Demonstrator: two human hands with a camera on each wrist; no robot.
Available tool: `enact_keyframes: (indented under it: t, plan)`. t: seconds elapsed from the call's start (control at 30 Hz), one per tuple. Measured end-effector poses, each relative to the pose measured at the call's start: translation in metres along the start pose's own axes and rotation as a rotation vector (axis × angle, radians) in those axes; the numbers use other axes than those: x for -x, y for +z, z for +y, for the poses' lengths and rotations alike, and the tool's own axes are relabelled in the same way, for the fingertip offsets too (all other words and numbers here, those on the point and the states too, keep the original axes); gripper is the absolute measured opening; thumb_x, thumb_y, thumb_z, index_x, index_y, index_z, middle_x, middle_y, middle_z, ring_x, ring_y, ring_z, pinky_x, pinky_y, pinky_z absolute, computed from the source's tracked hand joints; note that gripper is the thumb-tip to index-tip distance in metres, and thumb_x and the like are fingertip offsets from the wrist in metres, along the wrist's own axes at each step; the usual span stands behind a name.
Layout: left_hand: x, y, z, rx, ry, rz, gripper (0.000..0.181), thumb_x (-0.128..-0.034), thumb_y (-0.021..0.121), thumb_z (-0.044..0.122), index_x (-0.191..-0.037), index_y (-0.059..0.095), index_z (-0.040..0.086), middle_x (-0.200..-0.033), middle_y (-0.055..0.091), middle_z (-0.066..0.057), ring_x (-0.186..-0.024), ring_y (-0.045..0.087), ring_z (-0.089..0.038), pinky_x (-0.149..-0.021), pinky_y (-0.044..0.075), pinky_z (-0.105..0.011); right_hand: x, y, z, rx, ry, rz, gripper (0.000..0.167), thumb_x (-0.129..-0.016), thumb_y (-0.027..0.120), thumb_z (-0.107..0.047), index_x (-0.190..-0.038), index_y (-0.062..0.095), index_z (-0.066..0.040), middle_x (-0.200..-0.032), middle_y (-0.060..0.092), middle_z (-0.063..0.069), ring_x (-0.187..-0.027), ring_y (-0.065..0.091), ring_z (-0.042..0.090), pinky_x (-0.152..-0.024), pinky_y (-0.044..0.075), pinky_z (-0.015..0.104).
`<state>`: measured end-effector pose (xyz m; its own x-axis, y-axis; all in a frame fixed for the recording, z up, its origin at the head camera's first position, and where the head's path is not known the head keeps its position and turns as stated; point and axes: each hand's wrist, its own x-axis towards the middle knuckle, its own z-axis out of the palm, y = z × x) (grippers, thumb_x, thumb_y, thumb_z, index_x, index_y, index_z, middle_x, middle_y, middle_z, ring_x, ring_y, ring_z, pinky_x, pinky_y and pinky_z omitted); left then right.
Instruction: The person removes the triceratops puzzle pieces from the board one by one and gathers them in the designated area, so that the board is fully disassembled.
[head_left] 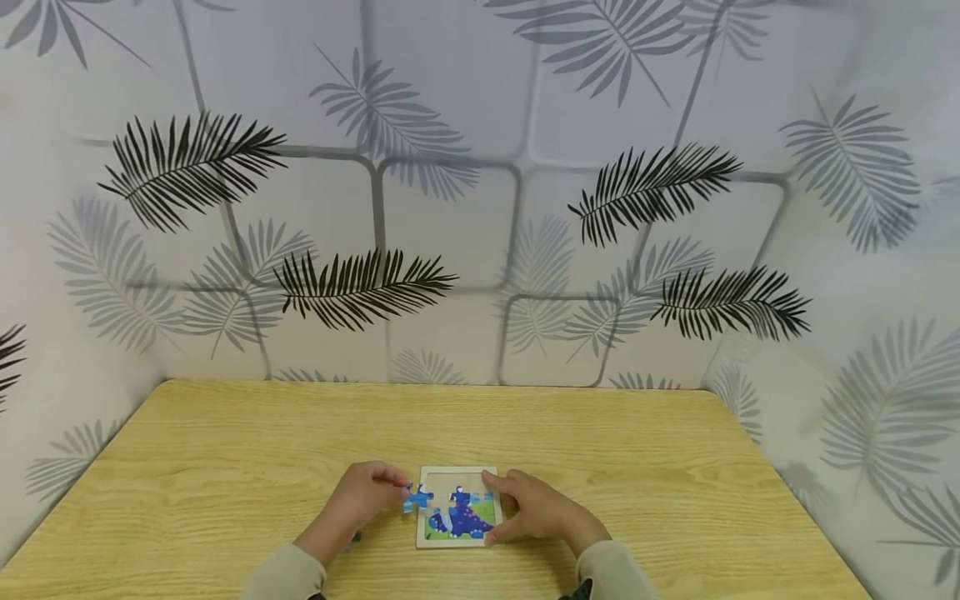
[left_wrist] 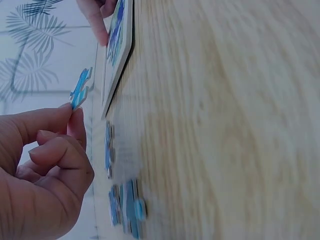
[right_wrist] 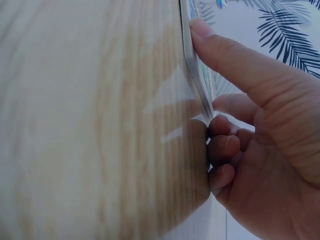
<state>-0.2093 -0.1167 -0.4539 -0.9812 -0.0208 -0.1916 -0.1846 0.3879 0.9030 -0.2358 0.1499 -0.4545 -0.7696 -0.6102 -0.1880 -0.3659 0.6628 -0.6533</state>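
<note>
My left hand pinches a blue jigsaw piece between thumb and fingertips, raised off the table. In the head view that piece is just beside the left rim of a square puzzle tray. A blue dinosaur picture fills the tray's lower and right parts, while bare backing shows at its upper left. My right hand grips the tray's right side, thumb at the near corner and index finger farther up the rim. Its other fingers curl against the tabletop in the right wrist view.
Loose jigsaw pieces lie on the table beside my left hand, with another piece closer to the tray. In the head view the left wrist mostly hides them. The wooden table ends at a leaf-patterned wall covering.
</note>
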Motion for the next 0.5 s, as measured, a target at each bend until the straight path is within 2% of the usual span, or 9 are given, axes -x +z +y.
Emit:
enact_keyframes:
  t: [0.3, 0.5]
  plan:
    - [0.009, -0.02, -0.009, -0.044, -0.062, -0.029, 0.005, -0.0839, 0.069, 0.006, -0.087, 0.067, 0.003, -0.085, 0.064, -0.004, -0.075, 0.057, -0.018, -0.059, 0.049, -0.032, 0.0, 0.0, 0.0, 0.021, 0.004, -0.002, 0.088, -0.075, 0.079, -0.033, -0.146, 0.034, -0.007, -0.08, 0.038, 0.0, -0.073, 0.035, 0.013, -0.065, 0.029, 0.026]
    - [0.013, -0.025, -0.013, -0.033, -0.046, -0.006, 0.006, -0.0809, 0.07, -0.001, -0.085, 0.066, 0.0, -0.081, 0.064, -0.005, -0.073, 0.058, -0.016, -0.062, 0.05, -0.031, -0.001, 0.0, 0.0, 0.025, -0.003, -0.004, 0.088, -0.075, 0.079, -0.033, -0.146, 0.034, -0.006, -0.08, 0.038, 0.0, -0.072, 0.034, 0.013, -0.064, 0.028, 0.026]
